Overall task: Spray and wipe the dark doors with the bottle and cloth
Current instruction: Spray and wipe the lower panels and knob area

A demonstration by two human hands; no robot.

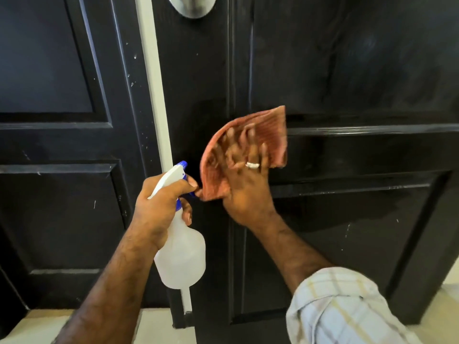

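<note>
Cloth, reddish-pink and ribbed, is pressed flat against the right-hand dark door by the right hand. The fingers of that hand are spread and nearly straight over the fabric, motion-blurred, and a ring is worn on one of them. The cloth is placed at the level of the horizontal rail between the upper and lower panels, on the door's left stile, with one corner reaching up toward the upper panel. A rolled, pale checked sleeve is seen on the right forearm.

The spray bottle is held by the left hand, whose fingers are curled round the neck just under the white spray head; one finger is laid at the blue trigger. The bottle's translucent white body hangs below the hand, and the blue nozzle is aimed toward the door, just beside the lower edge of the cloth. Whether the thumb touches the cloth cannot be told.

A white strip of frame is seen between the right-hand door and the left-hand dark door, whose panels and stile are flecked with small pale marks. A silvery round handle plate is partly visible at the top edge. Pale floor is visible below the doors.
</note>
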